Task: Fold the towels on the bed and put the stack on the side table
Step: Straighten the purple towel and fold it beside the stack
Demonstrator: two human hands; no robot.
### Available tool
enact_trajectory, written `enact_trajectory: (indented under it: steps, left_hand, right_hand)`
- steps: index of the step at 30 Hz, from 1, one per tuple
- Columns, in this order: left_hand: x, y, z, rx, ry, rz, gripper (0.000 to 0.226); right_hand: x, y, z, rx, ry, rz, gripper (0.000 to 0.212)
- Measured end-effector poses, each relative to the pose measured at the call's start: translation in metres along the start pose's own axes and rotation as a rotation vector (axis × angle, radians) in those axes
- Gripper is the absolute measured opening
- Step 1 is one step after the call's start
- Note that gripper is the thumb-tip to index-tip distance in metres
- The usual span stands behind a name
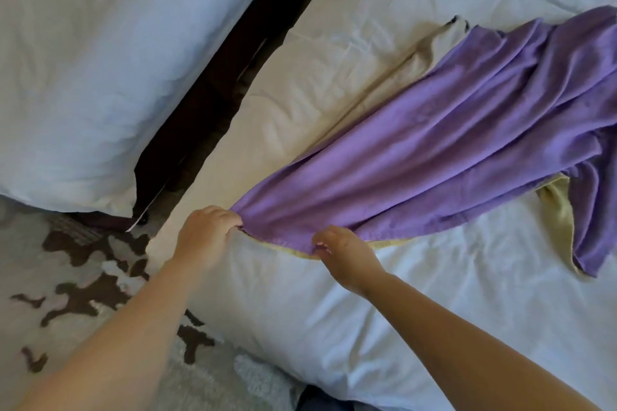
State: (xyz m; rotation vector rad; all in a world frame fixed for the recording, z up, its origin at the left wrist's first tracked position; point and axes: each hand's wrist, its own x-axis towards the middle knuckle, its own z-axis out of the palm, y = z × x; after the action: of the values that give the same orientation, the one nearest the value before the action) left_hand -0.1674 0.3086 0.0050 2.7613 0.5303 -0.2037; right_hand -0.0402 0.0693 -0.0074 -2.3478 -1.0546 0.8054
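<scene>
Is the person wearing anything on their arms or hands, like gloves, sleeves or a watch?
No. The left hand and right hand are bare: no gloves, and no rings that I can make out. The left forearm and right forearm are bare too, with no sleeve, watch or bracelet in view.

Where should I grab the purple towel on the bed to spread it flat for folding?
Grip the purple towel by its near edge, coming from your side. That edge runs straight between the left hand and right hand, which pinch it; the far end is bunched, hiding its corners.
</scene>
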Motion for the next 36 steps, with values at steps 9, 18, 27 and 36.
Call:
enact_trajectory:
  steps: [9, 18, 27, 36]
  left_hand:
    - [0.039, 0.131, 0.032, -0.137, 0.126, 0.216, 0.029]
    - [0.102, 0.308, 0.1, -0.157, -0.023, 0.471, 0.032]
    - [0.143, 0.373, 0.159, 0.216, -0.107, 0.19, 0.055]
    - [0.155, 0.38, 0.147, 0.104, -0.032, 0.172, 0.017]
  right_hand:
    - [-0.062, 0.105, -0.06, 0.093, 0.357, 0.277, 0.019]
    - [-0.15, 0.257, -0.12, 0.164, 0.622, 0.719, 0.019]
    - [-0.131, 0.326, -0.142, 0.147, 0.653, 0.806, 0.049]
    - [-0.157, 0.336, -0.169, -0.187, 0.493, 0.643, 0.02]
